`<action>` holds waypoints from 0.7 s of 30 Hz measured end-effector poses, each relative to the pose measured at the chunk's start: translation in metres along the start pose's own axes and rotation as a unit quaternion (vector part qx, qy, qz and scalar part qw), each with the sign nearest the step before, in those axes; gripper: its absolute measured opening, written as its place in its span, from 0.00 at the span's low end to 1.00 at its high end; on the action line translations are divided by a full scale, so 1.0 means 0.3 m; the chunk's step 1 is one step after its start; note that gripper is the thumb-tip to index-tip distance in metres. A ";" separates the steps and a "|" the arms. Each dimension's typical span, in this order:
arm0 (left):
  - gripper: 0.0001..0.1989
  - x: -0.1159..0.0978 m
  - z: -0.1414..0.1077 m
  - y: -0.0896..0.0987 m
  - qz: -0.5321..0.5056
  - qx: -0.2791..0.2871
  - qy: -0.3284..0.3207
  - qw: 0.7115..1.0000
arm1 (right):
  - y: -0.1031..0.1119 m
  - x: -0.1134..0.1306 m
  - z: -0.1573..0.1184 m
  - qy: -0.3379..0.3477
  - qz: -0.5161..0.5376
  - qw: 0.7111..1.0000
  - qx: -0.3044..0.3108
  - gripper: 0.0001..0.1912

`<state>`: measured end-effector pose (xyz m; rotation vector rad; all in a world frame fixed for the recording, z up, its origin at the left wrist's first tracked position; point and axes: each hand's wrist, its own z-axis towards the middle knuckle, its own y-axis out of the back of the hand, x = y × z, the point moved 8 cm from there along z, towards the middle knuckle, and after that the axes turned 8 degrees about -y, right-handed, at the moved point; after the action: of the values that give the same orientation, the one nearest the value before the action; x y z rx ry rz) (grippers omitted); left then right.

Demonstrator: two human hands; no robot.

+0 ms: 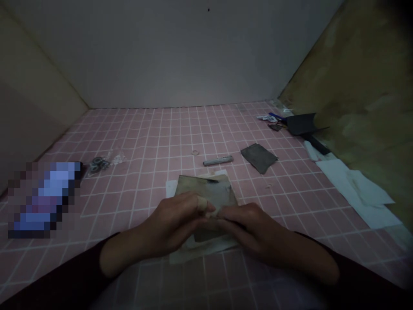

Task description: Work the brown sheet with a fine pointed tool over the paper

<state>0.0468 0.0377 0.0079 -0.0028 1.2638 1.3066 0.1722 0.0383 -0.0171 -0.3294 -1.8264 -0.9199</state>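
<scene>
My left hand (179, 217) and my right hand (253, 226) meet at the fingertips, low over a flat greyish square sheet (203, 186). Both hands are closed in a pinch, and whatever lies between the fingertips is too small and dim to make out. A tan band, like a bandage, wraps one finger of the left hand. The square sheet bears a dark smudge near its far edge and rests on pale paper (180, 257). Beyond it lie a grey-white tube-like stick (217, 161) and a small pale ring (195, 150).
Right of the stick is a dark grey rough sheet (260, 157). A phone (48, 198) stands at the left, beside a clear plastic bag (100, 164) of small items. Along the right wall are a black dustpan-like object (301, 124) and white papers (351, 189). Pink checked cloth (145, 133) covers the surface.
</scene>
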 end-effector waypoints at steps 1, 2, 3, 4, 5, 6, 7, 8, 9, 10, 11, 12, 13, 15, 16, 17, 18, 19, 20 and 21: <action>0.07 -0.006 0.000 -0.005 -0.001 0.006 -0.012 1.000 | -0.010 -0.017 0.003 -0.035 0.054 0.997 0.041 0.14; 0.08 -0.014 -0.001 -0.007 -0.005 0.008 -0.026 1.000 | -0.026 -0.033 0.003 -0.074 0.123 0.985 0.092 0.15; 0.09 -0.022 -0.001 -0.008 -0.012 0.009 -0.039 0.999 | -0.046 -0.044 -0.001 -0.111 0.193 0.964 0.146 0.15; 0.10 -0.029 -0.001 -0.005 -0.017 0.007 -0.048 0.999 | -0.063 -0.051 -0.008 -0.140 0.251 0.939 0.189 0.15; 0.10 -0.033 -0.001 -0.001 -0.018 0.002 -0.049 0.999 | -0.072 -0.053 -0.011 -0.153 0.284 0.923 0.209 0.15; 0.09 -0.033 -0.001 0.005 -0.018 -0.003 -0.043 0.999 | -0.067 -0.054 -0.008 -0.147 0.286 0.926 0.199 0.16; 0.08 -0.028 0.000 0.009 -0.017 -0.006 -0.031 0.999 | -0.050 -0.053 0.000 -0.126 0.254 0.945 0.161 0.16; 0.07 -0.021 0.000 0.012 -0.018 -0.006 -0.017 1.000 | -0.026 -0.048 0.007 -0.092 0.194 0.971 0.103 0.16; 0.07 -0.014 0.000 0.015 -0.020 -0.008 -0.005 1.000 | -0.003 -0.036 0.008 -0.054 0.120 0.990 0.042 0.16; 0.06 -0.008 0.000 0.015 -0.020 -0.008 0.005 1.000 | 0.012 -0.020 0.005 -0.017 0.050 0.999 -0.007 0.16; 0.06 -0.001 0.000 0.014 -0.019 -0.005 0.013 1.000 | 0.018 -0.006 0.000 0.011 -0.008 0.999 -0.038 0.15; 0.05 0.003 0.000 0.011 -0.013 -0.001 0.015 1.000 | 0.017 0.002 -0.004 0.025 -0.045 0.997 -0.051 0.15; 0.04 0.005 0.001 0.007 -0.006 0.004 0.013 1.000 | 0.013 0.004 -0.005 0.029 -0.058 0.997 -0.046 0.14; 0.04 0.002 0.003 -0.007 -0.001 0.023 -0.001 1.000 | 0.002 -0.013 0.001 -0.005 -0.014 1.000 0.005 0.15; 0.05 -0.002 0.004 -0.013 -0.005 0.031 -0.010 0.999 | -0.008 -0.029 0.005 -0.039 0.037 0.997 0.048 0.15; 0.06 -0.009 0.004 -0.016 -0.013 0.034 -0.020 0.999 | -0.024 -0.046 0.005 -0.078 0.100 0.987 0.099 0.15; 0.07 -0.016 0.005 -0.016 -0.022 0.035 -0.030 0.999 | -0.043 -0.058 0.002 -0.115 0.166 0.968 0.151 0.15; 0.07 -0.020 0.005 -0.014 -0.029 0.032 -0.033 0.999 | -0.058 -0.064 -0.002 -0.142 0.218 0.947 0.189 0.15; 0.07 -0.024 0.006 -0.009 -0.031 0.024 -0.035 0.999 | -0.064 -0.066 -0.003 -0.151 0.247 0.936 0.202 0.15; 0.07 -0.024 0.005 -0.003 -0.029 0.018 -0.031 0.999 | -0.057 -0.065 0.002 -0.140 0.244 0.942 0.185 0.16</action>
<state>0.0503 0.0334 0.0129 0.0251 1.2254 1.2254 0.1701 0.0308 -0.0418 -0.6635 -1.9966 -0.1839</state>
